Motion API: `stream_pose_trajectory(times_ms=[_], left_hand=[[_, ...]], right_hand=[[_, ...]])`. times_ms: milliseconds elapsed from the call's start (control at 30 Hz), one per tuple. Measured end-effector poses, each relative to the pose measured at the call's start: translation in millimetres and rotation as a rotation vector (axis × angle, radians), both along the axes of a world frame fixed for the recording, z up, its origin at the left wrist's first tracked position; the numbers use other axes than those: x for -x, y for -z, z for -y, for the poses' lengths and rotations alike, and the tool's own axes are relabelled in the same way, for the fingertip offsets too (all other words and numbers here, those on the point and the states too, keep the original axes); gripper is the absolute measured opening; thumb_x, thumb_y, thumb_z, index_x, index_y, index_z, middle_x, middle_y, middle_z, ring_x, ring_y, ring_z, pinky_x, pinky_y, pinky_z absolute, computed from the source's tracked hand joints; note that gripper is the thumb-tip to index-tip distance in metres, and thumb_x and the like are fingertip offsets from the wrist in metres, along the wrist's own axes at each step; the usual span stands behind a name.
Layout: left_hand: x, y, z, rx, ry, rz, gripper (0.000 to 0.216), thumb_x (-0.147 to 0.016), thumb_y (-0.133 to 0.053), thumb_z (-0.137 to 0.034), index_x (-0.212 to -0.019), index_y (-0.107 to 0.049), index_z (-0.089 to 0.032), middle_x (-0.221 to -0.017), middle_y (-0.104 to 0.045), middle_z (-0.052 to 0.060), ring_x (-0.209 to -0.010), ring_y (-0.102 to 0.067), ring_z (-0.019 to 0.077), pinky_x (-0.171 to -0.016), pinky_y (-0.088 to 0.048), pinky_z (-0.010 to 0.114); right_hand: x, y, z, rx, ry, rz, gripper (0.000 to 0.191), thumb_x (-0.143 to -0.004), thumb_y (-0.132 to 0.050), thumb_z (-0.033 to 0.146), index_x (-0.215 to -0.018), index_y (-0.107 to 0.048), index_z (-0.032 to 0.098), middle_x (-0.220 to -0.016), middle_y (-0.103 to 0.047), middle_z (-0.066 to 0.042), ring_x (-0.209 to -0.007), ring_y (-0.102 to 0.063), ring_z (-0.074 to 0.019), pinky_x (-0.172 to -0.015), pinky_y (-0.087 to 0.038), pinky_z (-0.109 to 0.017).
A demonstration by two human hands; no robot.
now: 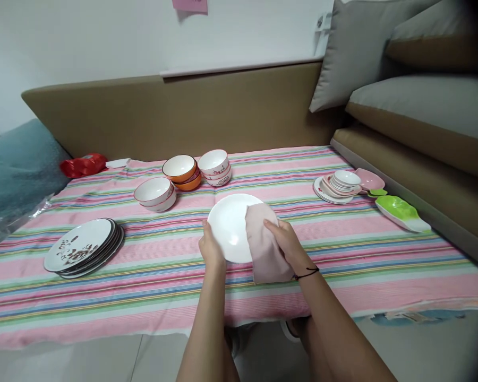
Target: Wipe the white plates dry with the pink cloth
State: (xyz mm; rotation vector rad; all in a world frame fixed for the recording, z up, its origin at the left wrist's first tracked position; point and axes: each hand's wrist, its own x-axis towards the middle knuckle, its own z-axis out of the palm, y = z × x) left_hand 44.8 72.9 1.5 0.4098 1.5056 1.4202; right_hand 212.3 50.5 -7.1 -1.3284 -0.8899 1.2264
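Note:
A plain white plate is held above the striped cloth, tilted toward me. My left hand grips its left rim, the thumb on top and the other fingers hidden underneath. Over the plate's right side hangs a pale pink cloth. My right hand is closed on this cloth at the right rim, pressing it against the plate. The cloth's lower end drapes below the plate's edge.
Left lies a stack of patterned plates. Behind stand white bowls, orange bowls and more white bowls. Small dishes and a green leaf-shaped dish sit right. A striped cloth lies underneath, before a brown backrest.

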Motion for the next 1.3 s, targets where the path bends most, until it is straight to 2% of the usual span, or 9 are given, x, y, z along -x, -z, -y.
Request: stream_pose_trajectory(times_ms=[167, 367, 533, 700, 800, 933, 1067, 1167, 1300], left_hand=[[0, 2.7, -3, 0.017, 0.034, 0.050, 0.054, -0.081, -0.049, -0.059, -0.101, -0.064, -0.011, -0.097, -0.068, 0.013, -0.080, -0.066, 0.0213, -0.060, -0.052, 0.028], [15, -0.3, -3, -0.037, 0.514, -0.084, 0.052, -0.071, -0.063, -0.058, -0.090, -0.068, -0.010, -0.084, -0.068, 0.013, -0.069, -0.063, 0.0218, -0.053, -0.050, 0.030], [20, -6.0, -5, -0.127, 0.507, -0.176, 0.048, -0.068, -0.063, -0.060, -0.083, -0.069, -0.014, -0.075, -0.066, 0.006, -0.060, -0.057, 0.0152, -0.051, -0.044, 0.024], [22, -8.7, -7, -0.070, 0.679, -0.150, 0.045, -0.067, -0.067, -0.055, -0.076, -0.070, -0.011, -0.068, -0.068, 0.010, -0.055, -0.060, 0.0200, -0.049, -0.043, 0.028], [15, -7.3, -7, -0.072, 0.576, -0.081, 0.045, -0.068, -0.068, -0.055, -0.075, -0.069, -0.010, -0.068, -0.068, 0.011, -0.055, -0.062, 0.0213, -0.050, -0.046, 0.029], [-2, -2.0, -8, -0.091, 0.226, 0.056, 0.045, -0.074, -0.063, -0.053, -0.085, -0.067, -0.010, -0.080, -0.070, 0.012, -0.063, -0.064, 0.0207, -0.055, -0.050, 0.030], [-10, 4.5, -12, -0.011, -0.047, 0.181, 0.045, -0.080, -0.059, -0.048, -0.100, -0.062, -0.009, -0.101, -0.068, 0.015, -0.076, -0.066, 0.0213, -0.062, -0.054, 0.031], [-7, 4.3, -13, 0.002, -0.042, 0.162, 0.045, -0.081, -0.057, -0.049, -0.101, -0.062, -0.009, -0.106, -0.066, 0.015, -0.081, -0.066, 0.0219, -0.063, -0.054, 0.030], [2, -3.6, -11, -0.020, 0.172, 0.048, 0.039, -0.080, -0.059, -0.045, -0.098, -0.065, -0.010, -0.103, -0.068, 0.013, -0.083, -0.065, 0.0210, -0.060, -0.052, 0.026]], right_hand=[[13, 2.3, 3, -0.061, -0.023, -0.010, 0.036, -0.070, -0.065, 0.046, -0.088, -0.063, 0.015, -0.084, -0.066, -0.005, -0.076, -0.059, -0.0200, -0.064, -0.045, -0.028], [-13, 6.1, -4, -0.022, 0.120, -0.019, 0.038, -0.066, -0.068, 0.050, -0.079, -0.063, 0.014, -0.071, -0.063, -0.002, -0.066, -0.055, -0.0177, -0.059, -0.041, -0.027], [-27, 0.1, 0, -0.052, -0.001, 0.086, 0.037, -0.068, -0.067, 0.050, -0.072, -0.060, 0.014, -0.061, -0.056, 0.001, -0.059, -0.048, -0.0138, -0.053, -0.034, -0.025], [-21, -7.4, 5, -0.020, -0.135, 0.059, 0.039, -0.069, -0.066, 0.052, -0.071, -0.058, 0.014, -0.063, -0.056, 0.000, -0.058, -0.048, -0.0139, -0.053, -0.035, -0.025], [-17, -8.5, 0, -0.030, -0.047, 0.047, 0.038, -0.070, -0.066, 0.051, -0.079, -0.061, 0.015, -0.070, -0.059, -0.001, -0.063, -0.051, -0.0150, -0.056, -0.038, -0.025], [-7, -5.4, -8, -0.055, 0.087, 0.073, 0.033, -0.071, -0.064, 0.048, -0.079, -0.059, 0.016, -0.071, -0.057, 0.000, -0.065, -0.050, -0.0140, -0.058, -0.038, -0.024], [12, 4.4, -8, -0.077, 0.076, 0.137, 0.029, -0.074, -0.060, 0.045, -0.078, -0.057, 0.016, -0.068, -0.053, 0.001, -0.063, -0.045, -0.0129, -0.056, -0.036, -0.024], [22, 9.7, -6, -0.136, 0.085, 0.144, 0.029, -0.076, -0.058, 0.045, -0.082, -0.058, 0.016, -0.072, -0.056, 0.000, -0.066, -0.047, -0.0139, -0.058, -0.038, -0.025], [14, 8.5, -10, -0.076, 0.163, 0.077, 0.038, -0.073, -0.060, 0.049, -0.088, -0.060, 0.014, -0.077, -0.059, -0.004, -0.071, -0.052, -0.0171, -0.060, -0.040, -0.026]])
